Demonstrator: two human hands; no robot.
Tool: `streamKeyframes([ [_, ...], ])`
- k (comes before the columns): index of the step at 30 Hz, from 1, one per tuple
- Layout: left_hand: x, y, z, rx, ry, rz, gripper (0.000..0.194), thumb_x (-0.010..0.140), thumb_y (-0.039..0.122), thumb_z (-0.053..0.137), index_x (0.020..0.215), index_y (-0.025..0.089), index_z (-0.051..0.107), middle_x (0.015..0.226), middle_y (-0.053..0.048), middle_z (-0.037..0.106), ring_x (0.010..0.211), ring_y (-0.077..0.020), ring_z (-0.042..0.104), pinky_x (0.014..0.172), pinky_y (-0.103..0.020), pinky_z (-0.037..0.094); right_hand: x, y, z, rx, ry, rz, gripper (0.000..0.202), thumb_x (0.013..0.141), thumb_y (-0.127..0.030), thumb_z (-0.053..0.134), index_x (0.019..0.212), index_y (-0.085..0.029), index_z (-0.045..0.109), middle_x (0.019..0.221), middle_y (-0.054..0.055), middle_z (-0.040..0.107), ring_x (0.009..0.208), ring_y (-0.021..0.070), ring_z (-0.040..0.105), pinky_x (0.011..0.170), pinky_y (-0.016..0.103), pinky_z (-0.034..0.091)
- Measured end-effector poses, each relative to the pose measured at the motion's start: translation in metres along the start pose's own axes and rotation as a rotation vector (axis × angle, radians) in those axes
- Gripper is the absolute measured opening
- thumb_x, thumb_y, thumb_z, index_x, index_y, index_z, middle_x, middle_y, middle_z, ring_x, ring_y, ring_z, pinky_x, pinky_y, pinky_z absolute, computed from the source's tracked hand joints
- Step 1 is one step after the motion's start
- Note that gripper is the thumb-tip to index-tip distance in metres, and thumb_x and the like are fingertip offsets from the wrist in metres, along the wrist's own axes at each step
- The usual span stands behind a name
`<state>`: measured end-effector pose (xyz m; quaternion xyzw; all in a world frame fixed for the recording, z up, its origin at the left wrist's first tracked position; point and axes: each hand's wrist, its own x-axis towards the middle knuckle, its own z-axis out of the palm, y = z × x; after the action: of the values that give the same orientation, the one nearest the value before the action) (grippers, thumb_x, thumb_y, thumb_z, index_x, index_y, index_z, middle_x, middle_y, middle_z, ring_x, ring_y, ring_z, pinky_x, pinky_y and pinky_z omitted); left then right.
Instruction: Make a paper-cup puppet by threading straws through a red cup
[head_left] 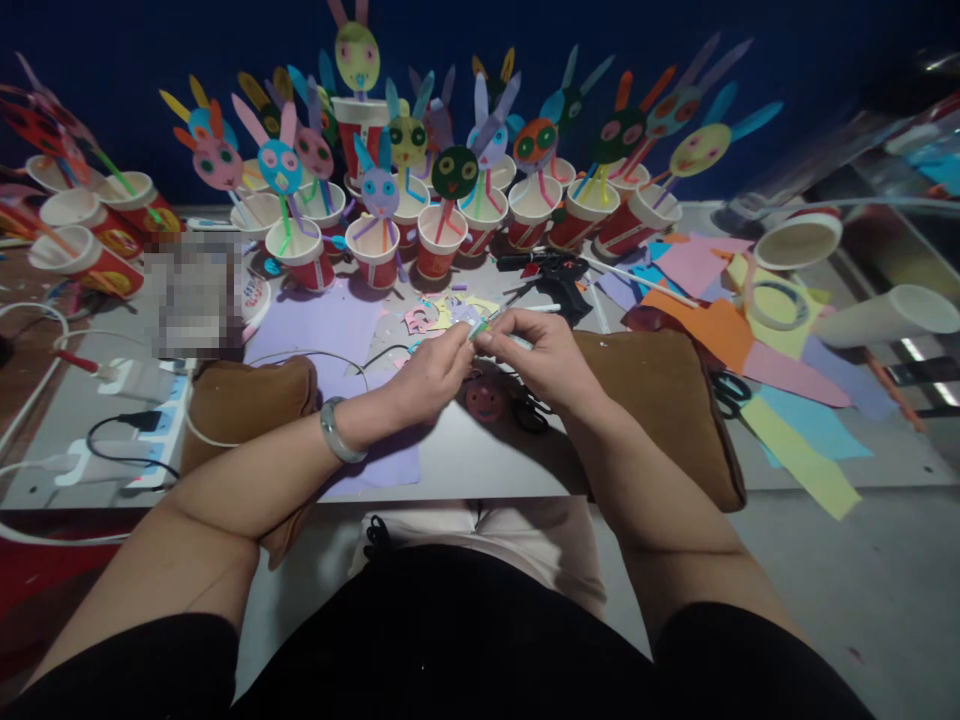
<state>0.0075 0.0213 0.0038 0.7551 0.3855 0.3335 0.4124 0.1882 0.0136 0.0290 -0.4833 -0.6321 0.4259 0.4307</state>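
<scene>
In the middle of the table, my left hand and my right hand meet with closed fingers. A small green-and-white piece shows between their fingertips; its kind is too small to tell. Part of a slim pale thing also shows under the fingers of my right hand. Just below the hands lies a round reddish paper face, beside black scissor handles. Small paper scraps in pink and yellow are scattered beyond my fingers. A black glue gun lies behind my right hand.
Red paper cups with straw-mounted paper rabbit faces line the back. Brown cushions lie under both forearms. Coloured paper sheets, a tape roll and more scissors are at right. A power strip with cables sits at left.
</scene>
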Motion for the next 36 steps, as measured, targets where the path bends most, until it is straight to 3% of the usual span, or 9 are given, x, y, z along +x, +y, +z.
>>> streamKeyframes([
  [13,-0.003,0.006,-0.001,0.015,-0.035,0.026,0.017,0.100,0.027,0.043,0.084,0.023,0.041,0.077,0.000,0.053,0.073,-0.0170,0.045,0.071,-0.033,0.032,0.000,0.002,0.005,-0.027,0.036,0.020,0.061,0.076,-0.077,0.076,0.061,-0.020,0.062,0.060,-0.001,0.060,0.063,0.0131,0.051,0.065,0.029,0.041],
  [21,-0.003,0.005,0.000,-0.030,0.033,0.054,0.038,0.107,0.049,0.038,0.079,0.024,0.041,0.070,0.000,0.047,0.066,-0.0165,0.040,0.068,-0.034,0.031,0.003,0.003,0.006,0.083,-0.050,0.054,0.071,0.078,-0.089,0.062,0.064,-0.019,0.062,0.061,0.000,0.056,0.059,0.0129,0.047,0.057,0.029,0.040],
  [27,0.002,0.001,-0.002,-0.069,0.119,0.030,0.050,0.105,0.064,0.040,0.076,0.023,0.043,0.067,0.001,0.047,0.064,-0.0158,0.041,0.066,-0.033,0.031,0.000,-0.002,0.003,0.000,-0.066,-0.010,0.059,0.082,-0.077,0.069,0.070,-0.020,0.064,0.067,0.000,0.062,0.065,0.0141,0.053,0.068,0.029,0.046],
  [36,0.007,-0.003,-0.004,-0.027,0.156,0.027,0.044,0.107,0.052,0.042,0.074,0.023,0.044,0.065,0.001,0.049,0.063,-0.0154,0.043,0.065,-0.031,0.030,-0.005,-0.005,0.003,-0.096,-0.007,-0.065,0.037,0.087,-0.056,0.073,0.081,-0.019,0.073,0.078,0.003,0.074,0.074,0.0185,0.064,0.077,0.032,0.052],
])
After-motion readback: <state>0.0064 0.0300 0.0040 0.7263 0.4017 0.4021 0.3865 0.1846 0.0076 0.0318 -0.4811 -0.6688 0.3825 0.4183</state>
